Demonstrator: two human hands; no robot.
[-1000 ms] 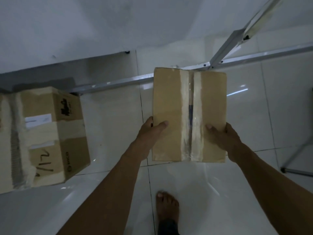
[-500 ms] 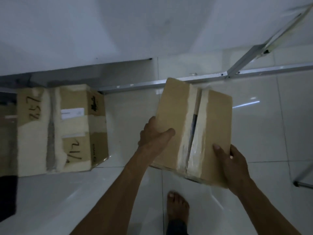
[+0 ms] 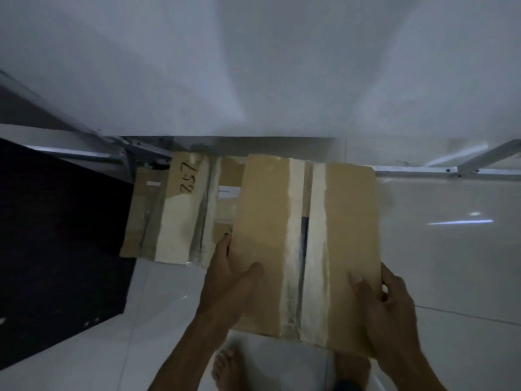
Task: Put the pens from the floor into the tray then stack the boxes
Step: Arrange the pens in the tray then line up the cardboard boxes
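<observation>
I hold a brown cardboard box (image 3: 332, 221) with a torn pale strip down its top, lifted above the floor. My left hand (image 3: 228, 280) grips its left side, thumb on top. My right hand (image 3: 386, 303) grips its near right corner. To the left and lower stands a second cardboard box (image 3: 180, 218) marked "357" on the floor; the held box overlaps its right part. A smaller flat carton (image 3: 141, 215) shows at that box's left. No pens or tray are in view.
A dark panel (image 3: 56, 249) fills the left side. Metal frame bars (image 3: 439, 169) run along the base of the white wall (image 3: 253, 66). Glossy white floor tiles (image 3: 451, 249) lie to the right. My bare foot (image 3: 225, 368) is below the held box.
I have carried the held box leftward, so it now overlaps the marked box. The view has swung left, bringing the dark panel into sight.
</observation>
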